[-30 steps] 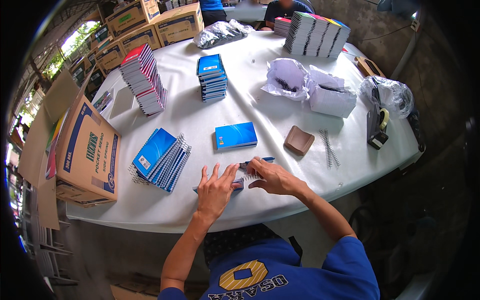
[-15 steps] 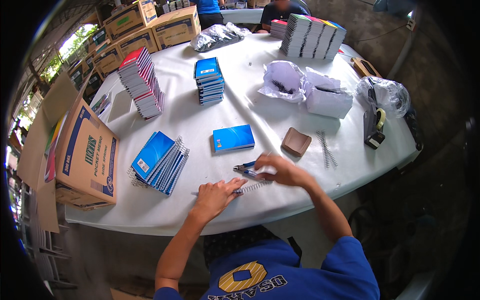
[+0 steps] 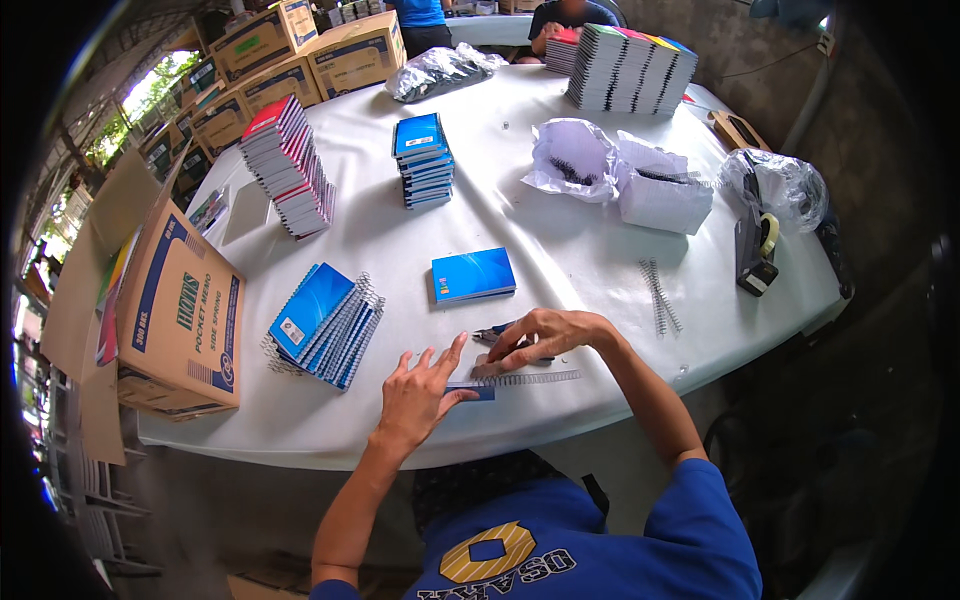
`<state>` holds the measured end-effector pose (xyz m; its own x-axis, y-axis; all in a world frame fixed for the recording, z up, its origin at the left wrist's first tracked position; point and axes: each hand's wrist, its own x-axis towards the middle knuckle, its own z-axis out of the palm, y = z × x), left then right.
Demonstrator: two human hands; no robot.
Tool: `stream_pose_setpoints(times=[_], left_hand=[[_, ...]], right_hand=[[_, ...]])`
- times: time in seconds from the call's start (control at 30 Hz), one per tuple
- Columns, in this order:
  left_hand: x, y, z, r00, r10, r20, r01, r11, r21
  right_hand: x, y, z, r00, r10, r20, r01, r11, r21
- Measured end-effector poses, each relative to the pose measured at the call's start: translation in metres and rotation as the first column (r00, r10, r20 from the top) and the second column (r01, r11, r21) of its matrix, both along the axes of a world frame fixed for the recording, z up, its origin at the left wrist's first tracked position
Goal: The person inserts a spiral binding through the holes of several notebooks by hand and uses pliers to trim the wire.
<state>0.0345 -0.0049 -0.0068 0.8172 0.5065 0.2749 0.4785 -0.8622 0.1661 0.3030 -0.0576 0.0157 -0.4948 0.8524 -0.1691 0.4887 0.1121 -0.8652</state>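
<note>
I've got the left hand (image 3: 416, 397) spread, thumb on the notebook (image 3: 480, 394); the right hand (image 3: 535, 338) grips a brown block (image 3: 486, 370) just beyond it. Coil (image 3: 545, 378) apparently part-threaded, the rest jutting right of the notebook.

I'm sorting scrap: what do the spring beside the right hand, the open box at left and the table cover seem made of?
Spring: probably metal wire, thin silvery loops. Box: matt brown cardboard, showing stiff flaps. Table cover: perhaps vinyl, pale, creased, softly shiny.

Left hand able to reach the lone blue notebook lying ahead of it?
Probably yes: only white tablecloth shows between the left hand and blue notebook; the pliers lie to the right.
</note>
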Motion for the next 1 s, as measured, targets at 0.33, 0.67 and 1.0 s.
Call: stream_pose_setpoints(times=[0.33, 0.67, 1.0], left_hand=[[-0.002, 0.005, 0.000, 0.997, 0.079, -0.021, -0.080, 0.995, -0.057], [-0.008, 0.012, 0.003, 0.997, 0.074, -0.013, -0.073, 0.995, 0.070], [-0.019, 0.029, -0.009, 0.954, 0.151, 0.260, -0.027, 0.904, -0.427]], right_hand=[[-0.002, 0.002, 0.005, 0.975, 0.019, -0.223, -0.017, 1.000, 0.014], [-0.013, 0.017, -0.002, 0.999, -0.042, -0.019, 0.043, 0.999, 0.015], [-0.015, 0.020, -0.005, 0.964, -0.076, -0.256, 0.071, 0.997, -0.027]])
